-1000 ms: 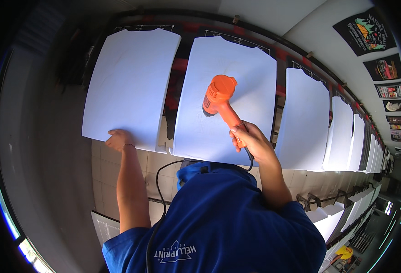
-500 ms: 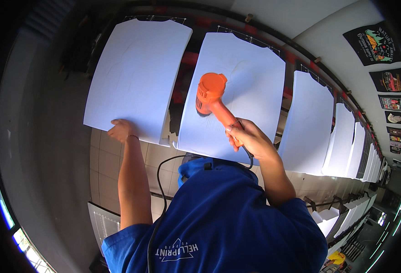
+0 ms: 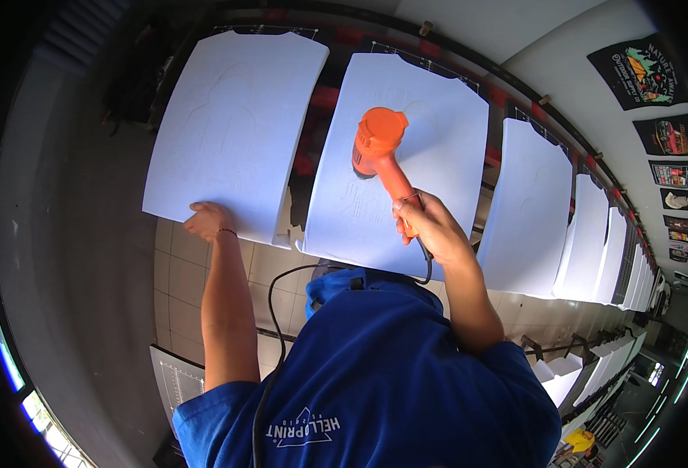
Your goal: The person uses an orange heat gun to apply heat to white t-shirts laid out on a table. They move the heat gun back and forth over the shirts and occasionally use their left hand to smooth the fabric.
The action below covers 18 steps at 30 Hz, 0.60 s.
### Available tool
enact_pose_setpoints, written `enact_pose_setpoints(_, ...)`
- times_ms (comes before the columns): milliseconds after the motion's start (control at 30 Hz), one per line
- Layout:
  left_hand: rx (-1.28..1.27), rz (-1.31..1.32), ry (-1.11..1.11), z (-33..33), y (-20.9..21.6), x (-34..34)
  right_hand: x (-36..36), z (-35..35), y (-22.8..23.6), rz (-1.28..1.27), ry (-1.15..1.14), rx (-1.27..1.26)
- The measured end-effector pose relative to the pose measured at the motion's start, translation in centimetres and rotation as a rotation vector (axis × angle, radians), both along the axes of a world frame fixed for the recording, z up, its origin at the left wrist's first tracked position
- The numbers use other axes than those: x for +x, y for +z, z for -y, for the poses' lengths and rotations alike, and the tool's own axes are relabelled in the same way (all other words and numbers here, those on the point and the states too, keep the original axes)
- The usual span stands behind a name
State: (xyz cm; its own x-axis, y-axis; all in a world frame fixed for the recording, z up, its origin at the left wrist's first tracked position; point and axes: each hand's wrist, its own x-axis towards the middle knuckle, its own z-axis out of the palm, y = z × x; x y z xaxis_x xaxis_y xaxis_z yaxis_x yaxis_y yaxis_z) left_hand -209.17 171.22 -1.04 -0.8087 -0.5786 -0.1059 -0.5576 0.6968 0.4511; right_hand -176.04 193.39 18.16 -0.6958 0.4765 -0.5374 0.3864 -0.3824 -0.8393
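My right hand is wrapped round the handle of an orange heat gun. Its dark nozzle points down at the middle white shirt panel, close above the cloth. Faint line marks show on that panel; whether the nozzle touches it I cannot tell. To the left, my left hand grips the near edge of another white shirt panel, its fingertips partly hidden. Both panels lie flat on boards. A black cord runs past my blue shirt.
More white panels continue in a row to the right. Dark rails run behind them. Below lies a tiled floor. A second row of panels stands at lower right, and printed dark panels hang on the wall.
My right hand has moved the heat gun farther from me and slightly right over the middle panel. My left hand stays at the left panel's edge.
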Motion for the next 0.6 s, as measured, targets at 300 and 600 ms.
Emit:
enact_pose_setpoints(300, 0.019, 0.020, 0.046, -0.1, 0.1, -0.3, 1.5, 2.0, 1.5, 0.013, 0.081, -0.115)
enact_pose_setpoints(600, 0.036, 0.035, 0.020, 0.1, -0.6, -0.2, 1.7, 2.3, 1.9, 0.037, 0.113, -0.139)
